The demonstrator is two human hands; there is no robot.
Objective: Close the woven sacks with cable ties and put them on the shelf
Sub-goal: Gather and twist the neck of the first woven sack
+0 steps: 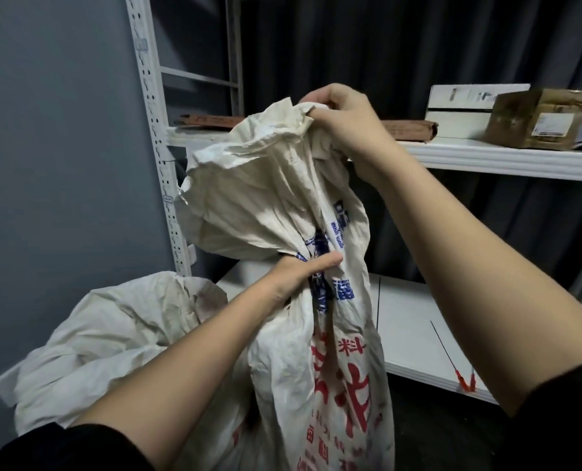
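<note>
Two white shelves [507,158], grey wall [44,164].

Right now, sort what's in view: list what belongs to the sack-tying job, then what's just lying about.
Job:
printed sack, neck gripped by left hand, top pinched by right hand
second sack
cable ties
lower shelf

Lying about:
brown carton
white box
flat cardboard

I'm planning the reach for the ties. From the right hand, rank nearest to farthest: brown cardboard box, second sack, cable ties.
From the right hand:
1. Brown cardboard box, upper shelf, right.
2. Second sack, lower left.
3. Cable ties, lower shelf edge, right.
</note>
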